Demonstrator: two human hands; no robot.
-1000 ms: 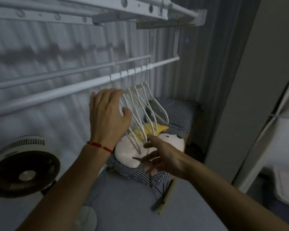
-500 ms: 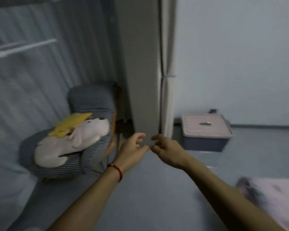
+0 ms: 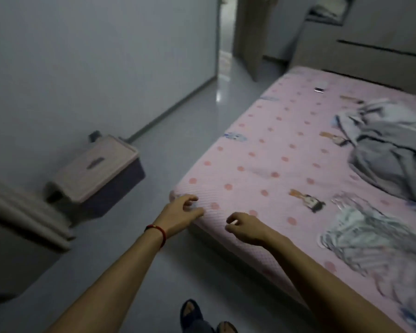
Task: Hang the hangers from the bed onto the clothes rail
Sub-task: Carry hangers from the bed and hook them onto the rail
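A: Where are the hands?

B: Both reach out over the near corner of the bed with the pink dotted sheet (image 3: 269, 150). The left hand (image 3: 178, 213), with a red cord bracelet (image 3: 159, 233) at the wrist, has its fingers (image 3: 190, 200) loosely curled and spread, holding nothing. The right hand (image 3: 244, 227) hovers just beside it, fingers loosely bent, also holding nothing.

A: And the hangers?

B: A heap of pale white-grey wire hangers (image 3: 368, 234) seems to lie on the sheet near the bed's right edge, though blur makes it hard to be sure. It lies well apart from both hands.

A: What else?

B: A crumpled grey blanket (image 3: 392, 150) lies further up the bed. On the grey floor (image 3: 178, 131) against the wall stands a dark storage box with a pale pink lid (image 3: 99, 171). The person's feet in dark slippers (image 3: 190, 313) show at the bottom.
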